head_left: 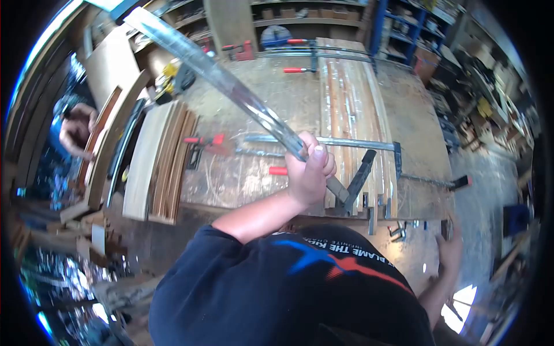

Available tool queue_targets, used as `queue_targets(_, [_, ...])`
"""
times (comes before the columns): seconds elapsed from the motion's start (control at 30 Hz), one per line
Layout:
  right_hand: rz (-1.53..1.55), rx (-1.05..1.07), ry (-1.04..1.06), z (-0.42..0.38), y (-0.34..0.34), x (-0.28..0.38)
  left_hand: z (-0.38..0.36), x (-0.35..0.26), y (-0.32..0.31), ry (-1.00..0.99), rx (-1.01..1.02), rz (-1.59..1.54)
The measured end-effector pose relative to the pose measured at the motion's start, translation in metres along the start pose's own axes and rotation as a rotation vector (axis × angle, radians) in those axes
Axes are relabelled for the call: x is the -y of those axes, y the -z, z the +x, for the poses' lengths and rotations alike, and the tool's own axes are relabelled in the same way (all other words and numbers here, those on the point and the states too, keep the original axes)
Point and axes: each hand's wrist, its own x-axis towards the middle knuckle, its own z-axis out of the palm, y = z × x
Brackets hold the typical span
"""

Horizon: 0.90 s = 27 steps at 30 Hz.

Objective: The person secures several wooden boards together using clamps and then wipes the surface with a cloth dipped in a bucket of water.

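Far to the left of the left hand, a co-worker [75, 130] stands behind a long curved timber [118, 127]. Nearer, though well apart from the hand, a stack of boards [145, 164] lies on the workbench [271, 86]. Between this stack and the hand lies a red clamp fitting [214, 143]. A metal bar [216, 78] rises obliquely from the hand, up and to the left over the bench. Just left of the hand, a red handle [277, 170] is visible near the bench surface. The left hand [312, 170] is closed around the lower part of the metal bar, thumb uppermost. Beyond the hand are two more red handles [293, 70], beside the far end of a row of boards [340, 98]. The row extends from there to the right of the hand; a second clamp bar [358, 142] spans it, close to the hand. A black arm [362, 179] stands tilted above the boards, just right of the hand. Further right and beyond is blue shelving [398, 29]. The right hand [451, 242], well apart from the left, is lowered by the bench edge; whether it grasps anything cannot be determined.
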Motion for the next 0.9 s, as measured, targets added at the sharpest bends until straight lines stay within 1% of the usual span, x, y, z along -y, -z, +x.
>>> queue_targets(0.03, [-0.045, -0.069, 0.240, -0.007, -0.016, 0.083, 0.008, 0.003, 0.005, 0.015, 0.009, -0.010])
queue_targets(0.07, [0.045, -0.036, 0.407, -0.009, -0.034, 0.149, 0.014, 0.005, 0.007, 0.029, 0.015, -0.016])
queue_targets(0.1, [0.113, 0.045, 0.556, -0.003, -0.058, 0.192, 0.018, 0.008, 0.009, 0.044, 0.017, -0.021])
queue_targets(0.13, [0.154, 0.080, 0.644, -0.002, -0.086, 0.227, 0.022, 0.012, 0.010, 0.062, 0.006, -0.033])
queue_targets(0.2, [0.094, 0.035, 0.754, 0.009, -0.127, 0.301, 0.038, 0.028, 0.020, -0.016, 0.116, 0.100])
queue_targets(0.23, [0.111, 0.067, 0.510, 0.014, -0.147, 0.311, 0.039, 0.035, 0.022, -0.051, 0.177, 0.159])
queue_targets(0.27, [0.136, 0.090, 0.274, 0.021, -0.161, 0.313, 0.039, 0.026, 0.030, 0.165, 0.209, 0.137])
queue_targets(0.37, [0.343, 0.019, 0.049, 0.042, -0.160, 0.317, 0.082, -0.019, 0.054, -0.228, 0.538, 0.968])
queue_targets(0.4, [0.325, 0.063, 0.070, 0.041, -0.161, 0.309, 0.080, -0.026, 0.085, -0.089, 0.493, 1.060])
queue_targets(0.43, [0.303, 0.108, 0.101, 0.043, -0.161, 0.293, 0.081, -0.045, 0.106, 0.103, 0.242, 1.230])
queue_targets(0.47, [0.284, 0.158, 0.134, 0.045, -0.158, 0.281, 0.089, -0.048, 0.148, -0.014, -0.003, 0.981])
queue_targets(0.5, [0.263, 0.221, 0.101, 0.047, -0.147, 0.282, 0.103, -0.063, 0.173, -0.235, -0.247, 0.911])
queue_targets(0.53, [0.245, 0.287, 0.066, 0.048, -0.127, 0.289, 0.121, -0.091, 0.209, -0.540, -0.219, 1.201])
queue_targets(0.57, [0.231, 0.362, 0.032, 0.050, -0.113, 0.292, 0.137, -0.117, 0.227, -0.695, -0.235, 1.306])
queue_targets(0.6, [0.176, 0.429, 0.161, 0.058, -0.103, 0.287, 0.154, -0.144, 0.240, -0.668, -0.132, 1.342])
queue_targets(0.63, [0.155, 0.476, 0.179, 0.063, -0.093, 0.287, 0.168, -0.162, 0.252, -0.645, -0.031, 1.375])
queue_targets(0.7, [0.108, 0.608, 0.230, 0.072, -0.078, 0.294, 0.195, -0.161, 0.276, -0.439, 0.048, 1.018])
queue_targets(0.73, [0.096, 0.671, 0.238, 0.080, -0.071, 0.296, 0.205, -0.152, 0.296, -0.307, 0.049, 0.898])
queue_targets(0.8, [0.081, 0.818, 0.252, 0.093, -0.063, 0.299, 0.199, -0.141, 0.301, -0.202, 0.181, 1.010])
queue_targets(0.83, [0.041, 0.869, 0.241, 0.102, -0.061, 0.305, 0.192, -0.129, 0.328, -0.058, 0.260, 0.875])
queue_targets(0.87, [0.003, 0.916, 0.227, 0.107, -0.060, 0.310, 0.179, -0.118, 0.325, 0.044, 0.211, 0.740])
queue_targets(0.9, [-0.036, 0.964, 0.204, 0.113, -0.059, 0.311, 0.166, -0.106, 0.332, 0.235, 0.264, 0.405])
